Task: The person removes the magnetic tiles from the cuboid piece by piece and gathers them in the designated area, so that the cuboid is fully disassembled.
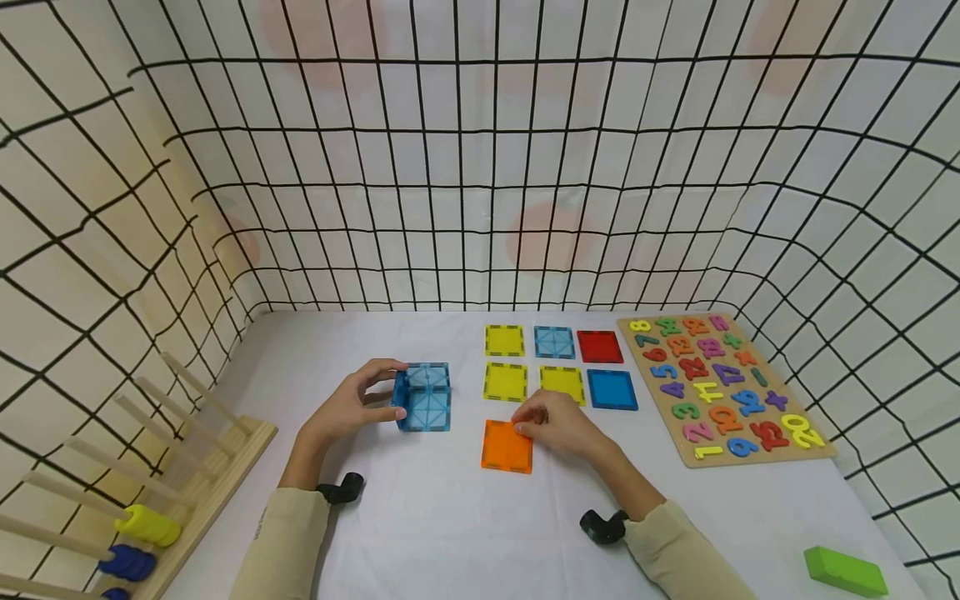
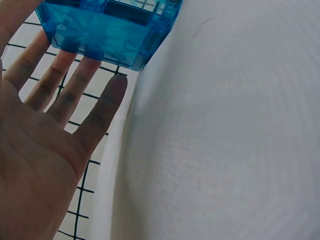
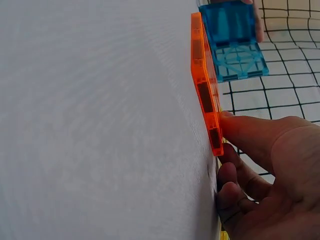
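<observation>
My left hand (image 1: 348,407) holds the left side of a small structure of translucent blue magnetic tiles (image 1: 429,408), fingers at its far edge and thumb at its near edge. In the left wrist view, the fingers (image 2: 75,95) reach behind one standing blue tile (image 2: 100,32). With thumb and index finger, my right hand (image 1: 558,423) pinches the upper right corner of an orange square magnetic tile (image 1: 506,448). Seen from the right wrist, the orange tile (image 3: 204,82) is edge-on, close over the white cloth, with the thumb on its upper face.
Beyond the right hand lie yellow tiles (image 1: 506,382), a light-blue tile (image 1: 555,342), a red tile (image 1: 600,347) and a dark-blue tile (image 1: 612,390). A number puzzle board (image 1: 701,458) is at right, a green block (image 1: 845,572) near right, a wooden peg rack (image 1: 225,475) at left. Black-grid netting (image 1: 495,185) surrounds the table.
</observation>
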The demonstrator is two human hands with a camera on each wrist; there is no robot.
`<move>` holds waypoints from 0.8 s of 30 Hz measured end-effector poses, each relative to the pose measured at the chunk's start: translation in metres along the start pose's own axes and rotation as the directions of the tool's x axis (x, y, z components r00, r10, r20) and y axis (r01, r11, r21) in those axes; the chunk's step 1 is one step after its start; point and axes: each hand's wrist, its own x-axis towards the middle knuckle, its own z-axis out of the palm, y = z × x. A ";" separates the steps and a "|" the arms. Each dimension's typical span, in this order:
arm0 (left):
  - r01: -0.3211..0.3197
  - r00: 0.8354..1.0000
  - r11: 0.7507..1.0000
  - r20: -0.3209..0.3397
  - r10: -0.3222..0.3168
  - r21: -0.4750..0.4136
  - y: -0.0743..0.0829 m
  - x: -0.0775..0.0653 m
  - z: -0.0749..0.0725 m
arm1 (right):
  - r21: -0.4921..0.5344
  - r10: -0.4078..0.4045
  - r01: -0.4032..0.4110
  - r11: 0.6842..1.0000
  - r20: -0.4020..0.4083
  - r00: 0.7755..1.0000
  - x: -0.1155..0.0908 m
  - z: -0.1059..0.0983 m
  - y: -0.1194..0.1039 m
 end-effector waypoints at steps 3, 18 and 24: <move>0.003 1.000 1.000 -0.004 -0.003 0.003 0.002 -0.001 0.000 | -0.010 0.011 -0.010 1.000 0.004 1.000 0.001 0.001 -0.001; 0.014 1.000 1.000 -0.005 -0.014 -0.011 0.003 -0.003 0.000 | -0.006 0.036 -0.036 0.999 -0.034 0.999 0.003 0.000 -0.008; 0.010 1.000 1.000 0.000 -0.010 -0.015 0.003 -0.003 0.000 | 0.021 -0.014 0.016 1.000 -0.073 0.997 0.004 -0.006 -0.013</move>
